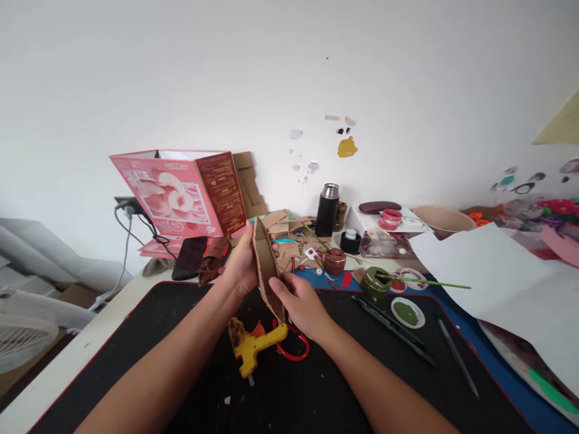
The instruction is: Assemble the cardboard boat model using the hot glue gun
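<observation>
A narrow, shallow cardboard piece with raised edges is held up above the black mat, its hollow side facing me. My left hand grips its left side near the top, with fingertips showing behind it. My right hand holds the lower right edge, thumb on the front. Below the cardboard, a yellow glue gun lies on the mat, beside the red handle of what looks like scissors.
A pink box and a phone are at the left. Behind the hands are cardboard scraps and a black thermos. Rightward sit a green paint jar, a paint lid, dark pens and white paper.
</observation>
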`<state>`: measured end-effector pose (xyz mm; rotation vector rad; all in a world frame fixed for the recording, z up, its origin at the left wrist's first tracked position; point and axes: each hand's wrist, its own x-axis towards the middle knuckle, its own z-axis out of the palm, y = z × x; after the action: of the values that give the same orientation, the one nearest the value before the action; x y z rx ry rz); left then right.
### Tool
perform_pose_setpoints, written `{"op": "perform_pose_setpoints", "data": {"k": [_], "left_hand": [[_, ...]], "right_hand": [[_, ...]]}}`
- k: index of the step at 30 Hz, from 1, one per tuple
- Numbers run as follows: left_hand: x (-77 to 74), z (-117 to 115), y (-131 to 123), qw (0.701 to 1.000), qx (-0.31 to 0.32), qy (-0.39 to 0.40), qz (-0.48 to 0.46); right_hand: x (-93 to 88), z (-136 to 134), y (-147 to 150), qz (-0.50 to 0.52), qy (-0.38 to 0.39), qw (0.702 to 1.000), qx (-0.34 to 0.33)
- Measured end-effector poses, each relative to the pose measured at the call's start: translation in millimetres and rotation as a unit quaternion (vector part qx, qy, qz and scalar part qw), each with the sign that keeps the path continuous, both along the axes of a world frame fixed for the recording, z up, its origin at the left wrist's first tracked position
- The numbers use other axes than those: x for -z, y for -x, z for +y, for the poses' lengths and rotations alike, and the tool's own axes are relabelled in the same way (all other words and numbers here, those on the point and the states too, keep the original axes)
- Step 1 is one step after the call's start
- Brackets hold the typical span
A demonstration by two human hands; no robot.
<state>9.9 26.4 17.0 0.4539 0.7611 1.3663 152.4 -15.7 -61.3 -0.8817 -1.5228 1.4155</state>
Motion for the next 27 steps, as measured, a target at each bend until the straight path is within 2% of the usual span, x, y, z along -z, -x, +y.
{"op": "perform_pose_setpoints", "data": {"k": [8,14,19,25,27], "left_hand": [[3.8,-0.6,-2.8,0.999,0.03,-0.015,-0.021],[4.1,-2.2,-9.9,0.999,0.037,0.012,0.008],[-1.1,2.7,0.4,0.998,0.057,-0.025,0.03],[-3.9,18.8,39.0,0.987,-0.106,-0.096,0.073],[-3.1,21.9,46.8,0.983,-0.121,-0.113,0.077]], "right_hand": [[-10.2,-3.3,-1.1,0.024,0.058,0.998,-0.016],[-11.2,-1.7,-2.1,0.018,0.046,0.999,-0.003],[-12.2,5.0,-4.4,0.025,0.02,0.999,0.04],[-15.3,9.6,-6.7,0.025,0.029,0.997,0.068],[-14.5,9.4,-6.9,0.019,0.019,0.998,0.065]]}}
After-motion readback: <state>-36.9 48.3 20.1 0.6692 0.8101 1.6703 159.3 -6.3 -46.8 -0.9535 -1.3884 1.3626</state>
